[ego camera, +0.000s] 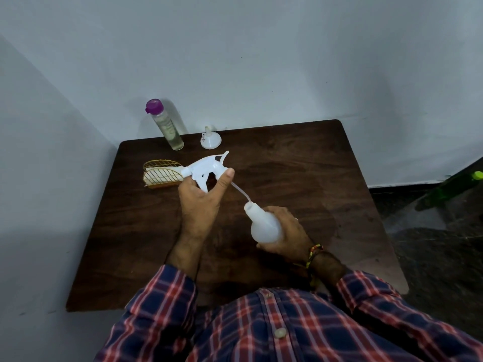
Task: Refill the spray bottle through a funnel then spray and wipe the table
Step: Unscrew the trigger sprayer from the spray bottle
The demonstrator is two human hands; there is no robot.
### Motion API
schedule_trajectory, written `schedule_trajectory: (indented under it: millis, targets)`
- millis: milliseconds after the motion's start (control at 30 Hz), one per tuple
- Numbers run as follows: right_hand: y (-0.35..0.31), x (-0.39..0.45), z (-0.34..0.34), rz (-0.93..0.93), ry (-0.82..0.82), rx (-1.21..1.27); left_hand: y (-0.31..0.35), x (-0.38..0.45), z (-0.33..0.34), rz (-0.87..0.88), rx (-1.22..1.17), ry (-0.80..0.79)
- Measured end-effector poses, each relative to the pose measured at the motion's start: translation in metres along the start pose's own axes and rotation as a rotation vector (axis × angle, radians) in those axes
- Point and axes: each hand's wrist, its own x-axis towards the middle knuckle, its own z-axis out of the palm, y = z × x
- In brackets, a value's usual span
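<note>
The left hand (202, 190) is curled around the white plastic spray head (206, 167), held up above the table (300, 163) with the thumb stretched toward the collar and the nozzle pointing away to the left. From that collar a thin translucent dip tube (241, 192) runs down to the right, and its end sits at the open neck of the spray bottle (264, 223). The bottle, a smooth, milky plastic body with a narrow neck, is gripped by the right hand (288, 231), tilted with its neck toward the left hand; its lower part is hidden by the fingers, and whether it holds liquid cannot be made out. A beaded band is worn at the right wrist, and checked sleeves cover both forearms.

Just beyond the left hand a small white funnel (210, 139) is seen resting wide end down on the dark wood-grain table. Left of the funnel a tall clear bottle with a purple cap (165, 124) stands, holding pale liquid. Behind the spray head a golden wire holder (160, 176) with white sheets is partly hidden by the nozzle.
</note>
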Motion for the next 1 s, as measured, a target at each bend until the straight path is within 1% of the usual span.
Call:
schedule_trajectory:
  millis: [267,500,567,700,867,1000]
  targets:
    - [0.008,0.001,0.002,0.050,-0.052,-0.053,0.014,0.009,-0.006,0.021,-0.125,0.104]
    - [0.010,0.004,0.004,0.041,-0.067,-0.097,0.023,0.011,-0.009,0.086,-0.131,0.100]
    - [0.011,0.006,0.003,0.050,-0.086,-0.108,0.025,0.010,-0.010,0.089,-0.118,0.091]
    - [0.010,0.006,0.002,0.030,-0.063,-0.122,0.030,0.013,-0.013,0.107,-0.094,0.098]
    - [0.011,0.005,-0.001,0.033,-0.017,-0.180,0.042,0.016,-0.016,0.211,0.014,0.028]
    - [0.008,0.008,-0.002,0.023,-0.011,-0.215,0.045,0.015,-0.014,0.250,0.078,0.004]
